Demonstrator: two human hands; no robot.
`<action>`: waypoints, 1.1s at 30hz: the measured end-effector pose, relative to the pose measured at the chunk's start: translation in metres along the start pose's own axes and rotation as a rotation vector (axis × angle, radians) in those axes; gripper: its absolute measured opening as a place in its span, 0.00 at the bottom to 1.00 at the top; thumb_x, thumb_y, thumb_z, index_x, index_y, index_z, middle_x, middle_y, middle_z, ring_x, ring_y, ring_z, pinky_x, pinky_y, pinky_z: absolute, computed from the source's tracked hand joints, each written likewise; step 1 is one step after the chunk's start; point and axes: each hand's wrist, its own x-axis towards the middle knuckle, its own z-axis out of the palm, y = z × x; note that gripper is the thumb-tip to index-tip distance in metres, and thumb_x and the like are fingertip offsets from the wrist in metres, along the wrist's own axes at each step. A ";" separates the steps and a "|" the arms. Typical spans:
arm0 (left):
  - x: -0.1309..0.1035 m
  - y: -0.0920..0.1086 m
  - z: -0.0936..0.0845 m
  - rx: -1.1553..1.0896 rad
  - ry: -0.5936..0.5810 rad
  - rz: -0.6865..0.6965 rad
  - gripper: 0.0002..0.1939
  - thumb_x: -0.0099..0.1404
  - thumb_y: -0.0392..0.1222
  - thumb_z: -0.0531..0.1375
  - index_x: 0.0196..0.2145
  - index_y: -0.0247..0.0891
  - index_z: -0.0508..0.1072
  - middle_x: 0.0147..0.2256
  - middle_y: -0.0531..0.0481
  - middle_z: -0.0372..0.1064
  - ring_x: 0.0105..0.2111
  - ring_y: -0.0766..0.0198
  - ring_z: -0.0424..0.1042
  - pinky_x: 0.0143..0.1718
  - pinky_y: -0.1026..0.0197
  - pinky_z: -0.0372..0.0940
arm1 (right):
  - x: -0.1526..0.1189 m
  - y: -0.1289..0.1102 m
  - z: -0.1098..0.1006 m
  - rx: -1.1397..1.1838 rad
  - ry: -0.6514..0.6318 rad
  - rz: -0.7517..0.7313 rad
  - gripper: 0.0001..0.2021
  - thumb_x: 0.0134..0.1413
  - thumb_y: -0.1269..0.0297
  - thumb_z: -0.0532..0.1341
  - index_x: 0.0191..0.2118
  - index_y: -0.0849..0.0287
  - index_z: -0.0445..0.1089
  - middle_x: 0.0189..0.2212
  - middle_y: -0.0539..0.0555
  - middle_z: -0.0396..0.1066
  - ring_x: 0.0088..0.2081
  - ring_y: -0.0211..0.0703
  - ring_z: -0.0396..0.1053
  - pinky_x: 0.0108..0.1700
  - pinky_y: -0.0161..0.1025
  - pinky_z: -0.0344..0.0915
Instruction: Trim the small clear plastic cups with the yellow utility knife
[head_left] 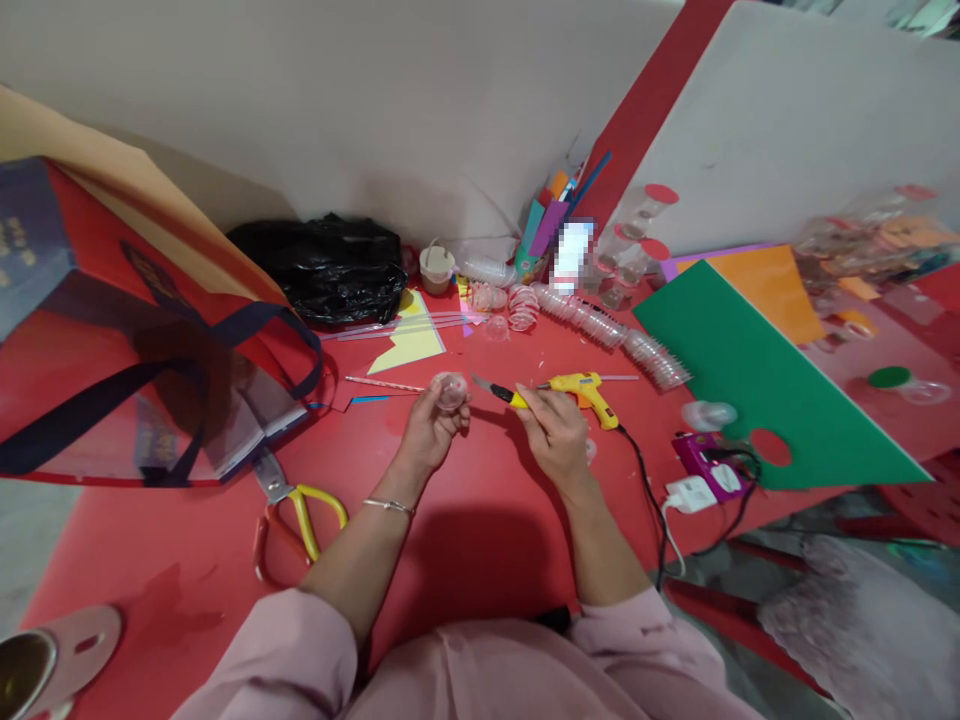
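Between the thumb and fingers of my left hand (435,425) is a small clear plastic cup (451,391), held above the red table (465,540). My right hand (556,437) grips a yellow and black utility knife (504,394), its blade pointing left toward the cup, with a small gap between them. Just beyond my right hand lies a yellow glue gun (589,392) with a black cord. A red and white striped straw (382,383) lies to the left of my left hand.
Scissors (289,515) with red and yellow handles lie left of my forearm. Stacked clear cups (600,325), a black plastic bag (319,265) and a pen holder (529,262) line the back. A green board (780,390) and purple power strip (709,465) are right; a large bag (247,330) stands left.
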 end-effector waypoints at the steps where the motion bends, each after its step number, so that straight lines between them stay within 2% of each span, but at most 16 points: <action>1: -0.001 -0.001 0.001 0.011 -0.007 0.003 0.24 0.63 0.56 0.67 0.48 0.34 0.74 0.32 0.47 0.75 0.25 0.64 0.73 0.21 0.65 0.68 | 0.000 -0.002 0.000 0.017 -0.014 -0.007 0.19 0.70 0.63 0.60 0.63 0.50 0.71 0.43 0.55 0.77 0.45 0.45 0.72 0.50 0.45 0.68; 5: -0.002 -0.001 0.001 -0.022 -0.026 0.015 0.24 0.63 0.52 0.68 0.51 0.35 0.74 0.32 0.50 0.74 0.26 0.64 0.74 0.21 0.65 0.68 | 0.000 -0.004 0.001 -0.034 -0.078 -0.016 0.17 0.70 0.62 0.60 0.61 0.50 0.73 0.43 0.55 0.77 0.44 0.45 0.72 0.49 0.44 0.68; 10: -0.001 0.001 -0.002 -0.071 -0.022 0.007 0.22 0.64 0.51 0.67 0.51 0.36 0.73 0.38 0.44 0.78 0.27 0.64 0.74 0.24 0.63 0.69 | -0.001 0.002 0.001 -0.155 -0.014 0.004 0.18 0.69 0.62 0.61 0.61 0.52 0.73 0.42 0.56 0.77 0.45 0.47 0.72 0.49 0.46 0.67; 15: -0.003 0.000 0.003 -0.031 -0.047 -0.012 0.21 0.63 0.47 0.68 0.51 0.36 0.74 0.35 0.47 0.76 0.28 0.63 0.75 0.23 0.65 0.68 | -0.002 -0.005 0.003 -0.046 -0.039 -0.034 0.19 0.69 0.63 0.61 0.62 0.50 0.72 0.43 0.55 0.77 0.44 0.45 0.72 0.49 0.45 0.67; 20: -0.004 0.002 0.001 -0.064 -0.067 0.020 0.22 0.63 0.47 0.69 0.51 0.37 0.73 0.40 0.45 0.77 0.30 0.62 0.76 0.25 0.64 0.69 | -0.001 0.000 0.003 -0.138 -0.036 -0.006 0.17 0.69 0.62 0.61 0.60 0.52 0.74 0.42 0.56 0.77 0.45 0.46 0.72 0.49 0.45 0.67; 24: -0.002 0.002 -0.002 -0.078 -0.045 0.042 0.21 0.64 0.48 0.68 0.51 0.38 0.72 0.41 0.43 0.78 0.31 0.62 0.77 0.29 0.63 0.71 | 0.000 0.004 0.000 -0.104 0.028 0.013 0.16 0.69 0.63 0.60 0.59 0.53 0.74 0.42 0.56 0.77 0.44 0.46 0.73 0.49 0.45 0.67; 28: -0.003 0.002 0.002 -0.068 -0.029 0.053 0.21 0.62 0.45 0.70 0.50 0.41 0.73 0.42 0.46 0.77 0.34 0.61 0.78 0.33 0.62 0.73 | 0.001 -0.004 -0.002 -0.024 -0.039 0.000 0.16 0.69 0.63 0.60 0.59 0.52 0.75 0.42 0.55 0.78 0.44 0.45 0.73 0.49 0.45 0.68; 33: -0.005 0.002 0.003 -0.057 0.010 0.094 0.23 0.59 0.42 0.72 0.50 0.44 0.72 0.50 0.46 0.75 0.41 0.62 0.77 0.42 0.58 0.75 | 0.000 -0.008 -0.001 -0.034 -0.064 0.020 0.16 0.69 0.61 0.60 0.58 0.51 0.76 0.42 0.55 0.78 0.43 0.46 0.72 0.49 0.46 0.68</action>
